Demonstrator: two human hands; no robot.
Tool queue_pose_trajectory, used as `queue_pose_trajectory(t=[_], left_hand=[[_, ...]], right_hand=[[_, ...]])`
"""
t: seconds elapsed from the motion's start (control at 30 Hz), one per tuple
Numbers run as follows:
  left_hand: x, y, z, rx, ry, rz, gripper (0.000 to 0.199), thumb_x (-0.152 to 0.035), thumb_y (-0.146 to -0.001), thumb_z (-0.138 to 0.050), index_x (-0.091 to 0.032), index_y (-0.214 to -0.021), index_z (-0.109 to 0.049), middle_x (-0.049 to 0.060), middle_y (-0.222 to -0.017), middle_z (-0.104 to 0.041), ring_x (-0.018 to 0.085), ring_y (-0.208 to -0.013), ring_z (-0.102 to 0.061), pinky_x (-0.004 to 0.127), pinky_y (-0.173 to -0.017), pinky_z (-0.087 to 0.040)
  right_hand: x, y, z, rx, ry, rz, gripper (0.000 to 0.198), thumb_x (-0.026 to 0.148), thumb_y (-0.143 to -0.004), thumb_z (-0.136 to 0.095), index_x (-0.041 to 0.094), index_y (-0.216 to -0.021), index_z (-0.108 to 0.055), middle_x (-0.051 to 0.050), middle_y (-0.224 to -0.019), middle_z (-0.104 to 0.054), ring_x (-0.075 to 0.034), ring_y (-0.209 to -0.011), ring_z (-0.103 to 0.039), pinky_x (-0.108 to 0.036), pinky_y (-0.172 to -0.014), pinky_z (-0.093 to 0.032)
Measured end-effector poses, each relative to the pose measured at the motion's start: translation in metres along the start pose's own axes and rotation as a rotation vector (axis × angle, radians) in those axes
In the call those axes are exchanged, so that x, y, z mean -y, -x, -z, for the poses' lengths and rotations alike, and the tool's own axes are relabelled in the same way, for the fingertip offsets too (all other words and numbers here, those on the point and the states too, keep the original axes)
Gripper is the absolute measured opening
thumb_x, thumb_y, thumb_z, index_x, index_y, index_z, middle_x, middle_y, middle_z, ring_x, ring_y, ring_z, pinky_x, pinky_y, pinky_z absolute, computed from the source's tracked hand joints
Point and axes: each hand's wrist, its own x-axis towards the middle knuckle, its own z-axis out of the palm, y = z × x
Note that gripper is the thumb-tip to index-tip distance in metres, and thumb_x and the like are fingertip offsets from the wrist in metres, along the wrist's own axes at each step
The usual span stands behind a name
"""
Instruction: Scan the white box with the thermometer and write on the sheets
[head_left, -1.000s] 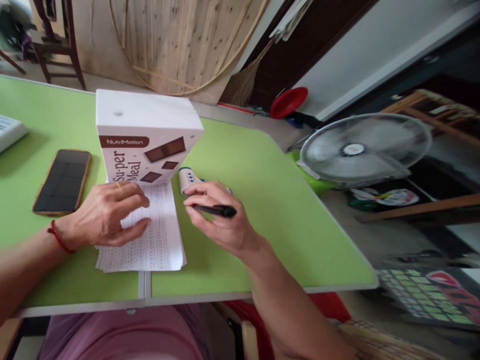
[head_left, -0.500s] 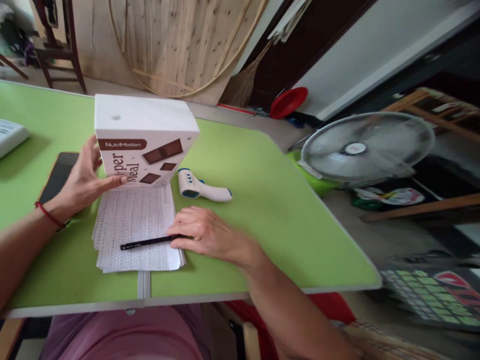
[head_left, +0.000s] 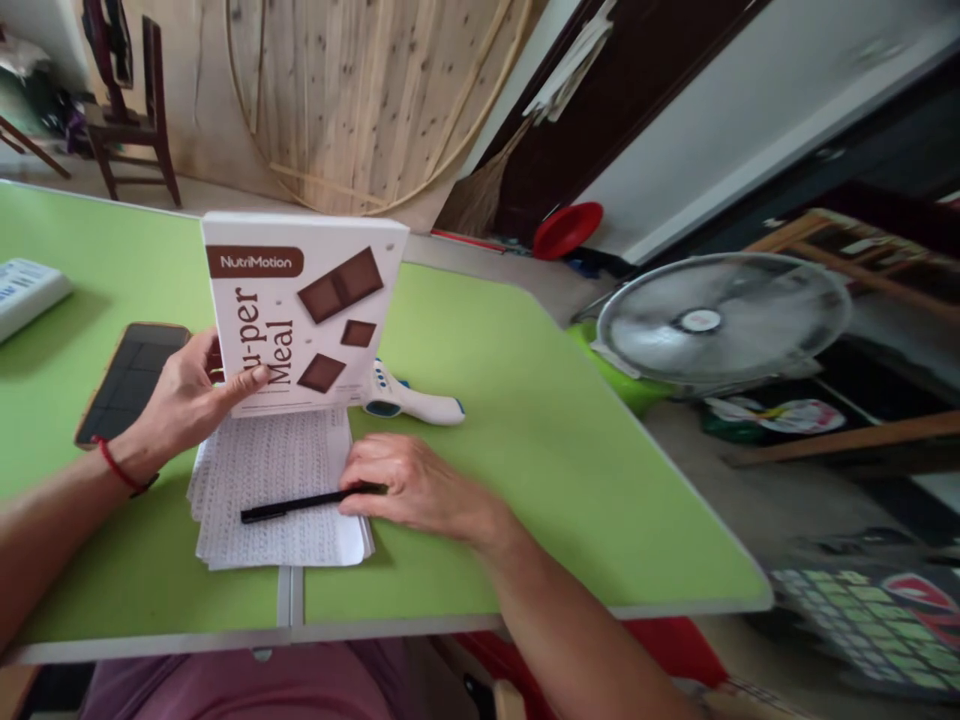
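My left hand [head_left: 199,385] grips the lower left edge of a white NutriMotion box [head_left: 262,350], thumb across its printed front. The box's bottom edge is over the far end of a stack of handwritten sheets [head_left: 255,490]; whether it rests on them I cannot tell. My right hand [head_left: 405,480] lies at the right edge of the stack, fingers closed around the end of a black pen [head_left: 300,505], which lies across the paper. Beyond this hand a white and blue infrared thermometer [head_left: 424,405] is on the table, its head partly hidden by the box.
A phone [head_left: 135,375] lies left of the box on the green table [head_left: 555,480]. Farther left is a white device [head_left: 30,295]. A fan [head_left: 701,320] stands past the right edge; a chair [head_left: 135,130] and a round wooden panel [head_left: 360,100] are behind.
My left hand has tipped the box so its front faces me more and its top is nearly out of sight. My right hand stays on the pen. The view has shifted slightly.
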Motion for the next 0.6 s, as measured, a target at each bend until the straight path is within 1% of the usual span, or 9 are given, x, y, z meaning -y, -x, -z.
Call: queue_pose_trajectory(t=[0.17, 0.33, 0.43, 0.53, 0.6], left_hand=[[0.002, 0.0, -0.004, 0.065, 0.057, -0.056, 0.046, -0.056, -0.083, -0.062, -0.019, -0.111, -0.058, 0.009, -0.113, -0.067, 0.028, -0.097, -0.066, 0.039, -0.077, -0.058], [0.008, 0.0, -0.004, 0.095, 0.035, -0.089, 0.042, -0.053, -0.091, -0.053, -0.017, -0.113, -0.057, 0.01, -0.117, -0.066, 0.028, -0.104, -0.064, 0.04, -0.085, -0.056], [0.009, 0.002, -0.004, 0.116, 0.027, -0.124, 0.044, -0.051, -0.092, -0.052, -0.018, -0.121, -0.054, 0.01, -0.122, -0.063, 0.027, -0.107, -0.062, 0.04, -0.088, -0.055], [0.007, 0.003, -0.005, 0.117, 0.003, -0.123, 0.046, -0.051, -0.093, -0.051, -0.019, -0.125, -0.052, 0.01, -0.124, -0.062, 0.027, -0.109, -0.061, 0.042, -0.091, -0.054], [0.006, 0.004, -0.006, 0.11, -0.002, -0.113, 0.044, -0.052, -0.093, -0.051, -0.019, -0.122, -0.053, 0.01, -0.122, -0.063, 0.027, -0.108, -0.061, 0.042, -0.092, -0.053]], right_hand=[[0.001, -0.001, 0.001, -0.021, -0.007, -0.02, 0.016, 0.033, -0.084, -0.069, 0.017, -0.082, -0.07, -0.002, -0.073, -0.066, -0.014, -0.068, -0.059, -0.028, -0.065, -0.044], [-0.006, 0.001, 0.004, -0.114, -0.084, 0.004, 0.027, 0.038, -0.077, -0.075, 0.015, -0.089, -0.069, -0.004, -0.078, -0.068, -0.016, -0.072, -0.06, -0.029, -0.066, -0.049], [-0.013, 0.005, 0.009, -0.176, -0.126, -0.004, 0.026, 0.04, -0.076, -0.075, 0.016, -0.086, -0.069, -0.003, -0.074, -0.067, -0.014, -0.067, -0.059, -0.028, -0.062, -0.05], [-0.023, 0.009, 0.013, -0.305, -0.119, -0.073, 0.015, 0.033, -0.081, -0.069, 0.018, -0.08, -0.067, -0.002, -0.071, -0.066, -0.014, -0.063, -0.06, -0.028, -0.059, -0.052], [-0.032, 0.012, 0.014, -0.442, -0.019, -0.178, 0.008, 0.025, -0.082, -0.062, 0.02, -0.084, -0.067, -0.004, -0.078, -0.068, -0.017, -0.071, -0.063, -0.033, -0.065, -0.055]])
